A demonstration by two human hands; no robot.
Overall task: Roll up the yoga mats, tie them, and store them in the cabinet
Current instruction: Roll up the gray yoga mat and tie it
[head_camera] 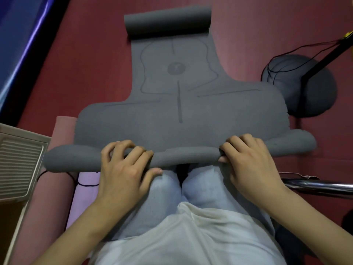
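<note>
A grey yoga mat point(179, 111) with printed guide lines lies stretched away from me on the red floor. Its near end is rolled into a thin tube point(185, 156) just in front of my knees. My left hand point(126, 165) grips that roll left of the middle, fingers curled over its top. My right hand point(250, 161) grips it right of the middle, thumb tucked under. The far end of the mat curls up into a loose roll point(168, 21).
A rolled pink mat point(63, 129) and a lilac mat point(86, 188) with a dark cord lie at my left. A white louvred cabinet panel point(19, 161) stands left. A dark round stand base point(309, 85) with cables sits right, a chrome bar point(321, 185) near right.
</note>
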